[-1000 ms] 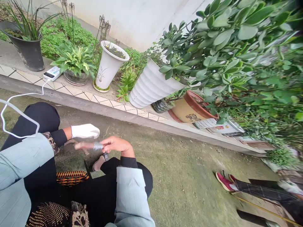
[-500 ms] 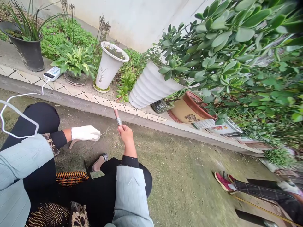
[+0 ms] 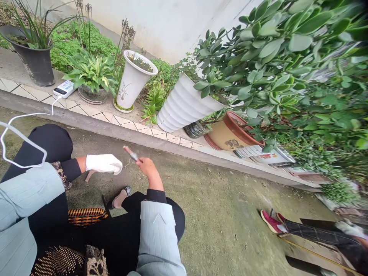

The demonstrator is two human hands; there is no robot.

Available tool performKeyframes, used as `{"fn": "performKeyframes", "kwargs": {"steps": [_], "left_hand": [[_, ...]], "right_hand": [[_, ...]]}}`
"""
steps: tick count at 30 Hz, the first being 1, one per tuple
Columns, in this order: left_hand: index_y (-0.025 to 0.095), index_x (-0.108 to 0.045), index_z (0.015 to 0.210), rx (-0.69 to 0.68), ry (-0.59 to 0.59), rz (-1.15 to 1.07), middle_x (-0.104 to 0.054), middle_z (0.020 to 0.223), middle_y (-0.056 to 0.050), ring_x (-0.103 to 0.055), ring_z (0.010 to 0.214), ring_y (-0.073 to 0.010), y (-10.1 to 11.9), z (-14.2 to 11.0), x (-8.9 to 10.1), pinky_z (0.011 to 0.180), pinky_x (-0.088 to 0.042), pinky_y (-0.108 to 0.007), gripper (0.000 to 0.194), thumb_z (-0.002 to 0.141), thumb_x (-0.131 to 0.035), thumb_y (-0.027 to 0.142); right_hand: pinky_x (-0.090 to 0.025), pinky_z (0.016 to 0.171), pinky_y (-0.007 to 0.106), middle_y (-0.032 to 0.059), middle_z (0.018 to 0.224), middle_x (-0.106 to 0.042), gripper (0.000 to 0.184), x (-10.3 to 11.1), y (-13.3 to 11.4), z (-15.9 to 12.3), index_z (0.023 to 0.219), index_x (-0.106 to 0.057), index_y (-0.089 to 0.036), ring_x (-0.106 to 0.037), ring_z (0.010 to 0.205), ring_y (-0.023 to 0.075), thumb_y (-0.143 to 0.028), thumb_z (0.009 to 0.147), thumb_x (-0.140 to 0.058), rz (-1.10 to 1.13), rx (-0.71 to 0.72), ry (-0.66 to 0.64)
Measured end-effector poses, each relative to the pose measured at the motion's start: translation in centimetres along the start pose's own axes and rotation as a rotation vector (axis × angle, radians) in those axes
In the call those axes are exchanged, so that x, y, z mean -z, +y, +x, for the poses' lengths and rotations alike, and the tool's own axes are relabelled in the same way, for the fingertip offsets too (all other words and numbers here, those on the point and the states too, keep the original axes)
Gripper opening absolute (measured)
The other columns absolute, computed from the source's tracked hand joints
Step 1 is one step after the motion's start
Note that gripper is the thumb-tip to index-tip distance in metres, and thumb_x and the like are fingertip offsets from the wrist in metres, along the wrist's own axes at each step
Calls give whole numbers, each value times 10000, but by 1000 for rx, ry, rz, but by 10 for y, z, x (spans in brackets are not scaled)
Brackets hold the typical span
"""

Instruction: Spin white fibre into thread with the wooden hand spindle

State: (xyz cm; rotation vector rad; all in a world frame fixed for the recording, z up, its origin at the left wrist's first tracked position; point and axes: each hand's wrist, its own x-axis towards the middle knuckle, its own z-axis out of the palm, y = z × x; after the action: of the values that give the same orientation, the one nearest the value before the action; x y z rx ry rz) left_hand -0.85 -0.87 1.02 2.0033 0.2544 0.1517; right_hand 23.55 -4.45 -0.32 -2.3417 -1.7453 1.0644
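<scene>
My right hand (image 3: 146, 165) is closed round a short wooden stick (image 3: 127, 150) with silvery wire (image 3: 134, 156) wound about its middle. The stick tilts up and to the left. My left hand (image 3: 105, 164), in a white glove, is closed just left of the stick, its fingertips bent down. A thin loose strand of the wire curves between the two hands; its end in the glove is hidden. Below the glove a brown, stick-like piece (image 3: 90, 175) shows; whether the left hand holds it I cannot tell.
Potted plants, among them a white pot (image 3: 134, 80) and a ribbed white pot (image 3: 186, 103), line a tiled ledge (image 3: 115, 122). A white power bank (image 3: 63, 89) with a cable lies there. A woven seat (image 3: 87, 217) is beneath me. Another person's red shoe (image 3: 269, 221) is at right.
My right hand has turned and moved left and down, swinging the stick's tip towards the gloved hand. The strand, nearly straight before, now hangs slack. The left fingertips have bent down slightly.
</scene>
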Motion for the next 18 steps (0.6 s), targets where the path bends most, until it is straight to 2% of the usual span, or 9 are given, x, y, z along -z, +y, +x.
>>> {"fn": "performKeyframes", "kwargs": {"steps": [2,4,6,8,10,12,15,18], "left_hand": [[142,-560,710,7,57,19,-544,670,11,-434,597,-98,-1,0,2,604,-352,-201,251,875,-432,281],[141,-543,708,45,189,43,-542,670,12,-438,615,-100,-4,0,4,621,-359,-200,238,863,-436,286],[139,-543,720,113,328,68,-556,682,8,-455,634,-104,-10,1,7,638,-367,-201,224,852,-430,281],[138,-551,723,174,411,101,-569,687,3,-473,643,-110,-17,2,8,651,-372,-208,231,846,-415,277],[141,-557,710,213,425,131,-578,688,-2,-489,654,-119,-24,5,6,662,-375,-219,245,841,-402,278],[147,-554,689,249,400,132,-583,682,-6,-497,655,-128,-30,7,3,657,-378,-227,253,835,-397,281],[152,-545,676,282,357,120,-579,669,-5,-487,632,-129,-33,11,-4,635,-373,-235,245,826,-410,292],[152,-528,663,248,291,74,-546,638,7,-446,592,-116,-28,15,-12,602,-357,-231,235,815,-430,301]], "right_hand": [[-369,549,247,34,662,-641,99,-8,-4,-3,758,-693,-159,-502,530,111,-170,734,-598,-100,27,-408],[-362,526,234,6,609,-614,61,-16,-10,-8,728,-688,-154,-483,498,96,-170,702,-636,-85,120,-768],[-366,525,219,-11,622,-602,115,-17,-16,-14,771,-691,-144,-477,511,82,-229,700,-659,21,272,-933],[-381,548,210,-14,668,-606,244,-10,-21,-22,871,-695,-130,-479,548,75,-302,700,-680,171,400,-973],[-393,568,209,-7,709,-613,377,3,-21,-31,974,-680,-114,-476,580,75,-362,690,-700,324,478,-955],[-389,567,211,-2,714,-605,409,19,-16,-40,985,-666,-104,-464,588,77,-386,691,-705,457,516,-832],[-357,539,204,-3,695,-564,308,32,-6,-45,832,-640,-121,-434,574,73,-406,720,-678,653,494,-476],[-327,510,203,-3,674,-533,301,26,-1,-37,753,-589,-143,-407,554,75,-434,717,-657,816,411,-182]]}}
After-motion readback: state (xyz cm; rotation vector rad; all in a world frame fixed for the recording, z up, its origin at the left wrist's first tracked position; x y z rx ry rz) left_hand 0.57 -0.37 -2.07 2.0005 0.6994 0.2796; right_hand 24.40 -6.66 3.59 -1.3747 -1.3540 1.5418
